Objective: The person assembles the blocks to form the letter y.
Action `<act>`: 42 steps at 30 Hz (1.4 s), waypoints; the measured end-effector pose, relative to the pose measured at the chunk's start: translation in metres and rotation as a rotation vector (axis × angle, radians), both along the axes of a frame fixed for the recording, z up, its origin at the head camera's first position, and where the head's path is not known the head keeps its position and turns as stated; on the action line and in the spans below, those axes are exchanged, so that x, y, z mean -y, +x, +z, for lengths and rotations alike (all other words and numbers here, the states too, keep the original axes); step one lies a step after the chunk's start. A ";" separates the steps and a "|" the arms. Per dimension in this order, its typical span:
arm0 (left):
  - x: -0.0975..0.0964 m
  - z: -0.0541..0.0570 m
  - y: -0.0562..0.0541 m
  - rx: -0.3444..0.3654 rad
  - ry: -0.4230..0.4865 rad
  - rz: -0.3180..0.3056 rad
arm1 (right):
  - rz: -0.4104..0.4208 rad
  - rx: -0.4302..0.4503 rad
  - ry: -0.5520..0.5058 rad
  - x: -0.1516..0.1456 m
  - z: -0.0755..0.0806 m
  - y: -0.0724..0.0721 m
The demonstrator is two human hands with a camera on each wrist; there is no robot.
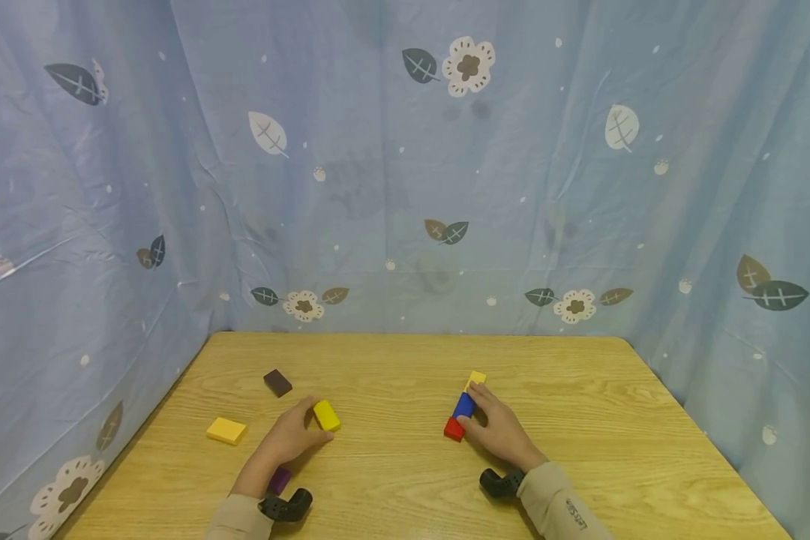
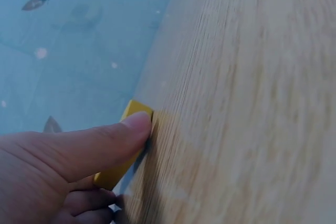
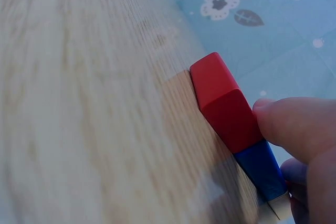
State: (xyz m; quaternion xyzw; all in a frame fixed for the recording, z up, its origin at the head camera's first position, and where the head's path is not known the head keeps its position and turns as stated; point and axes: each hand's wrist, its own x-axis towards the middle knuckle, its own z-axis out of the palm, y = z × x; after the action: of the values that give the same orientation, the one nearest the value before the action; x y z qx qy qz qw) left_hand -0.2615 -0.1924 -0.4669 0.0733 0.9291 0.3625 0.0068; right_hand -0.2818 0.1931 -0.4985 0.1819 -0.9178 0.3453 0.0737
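My left hand (image 1: 290, 435) pinches a bright yellow block (image 1: 327, 416) at the middle left of the table. In the left wrist view its thumb (image 2: 137, 123) lies against the yellow block. My right hand (image 1: 502, 430) holds a row of three blocks set end to end: a red block (image 1: 454, 430) nearest, a blue block (image 1: 463, 406) in the middle and a paler yellow block (image 1: 476, 377) farthest. In the right wrist view the thumb (image 3: 273, 116) touches the red block (image 3: 228, 106); other fingers curl beside the blue block (image 3: 261, 169), partly hidden.
A dark brown block (image 1: 277, 382) lies beyond my left hand. An orange-yellow block (image 1: 226, 430) lies to its left. A purple block (image 1: 280, 480) sits partly hidden under the left wrist. Patterned blue curtain (image 1: 385, 150) surrounds the wooden table (image 1: 391, 495) at the back and sides.
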 end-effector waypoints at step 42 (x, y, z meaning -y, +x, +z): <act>-0.042 0.007 -0.002 -0.049 0.235 -0.007 | 0.002 -0.006 0.004 -0.001 -0.001 0.000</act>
State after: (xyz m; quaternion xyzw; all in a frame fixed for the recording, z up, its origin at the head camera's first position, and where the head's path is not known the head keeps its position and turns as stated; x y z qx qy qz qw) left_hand -0.2630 -0.1508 -0.4600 0.0856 0.8797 0.4672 -0.0233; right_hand -0.2819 0.1938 -0.4995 0.1840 -0.9179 0.3432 0.0760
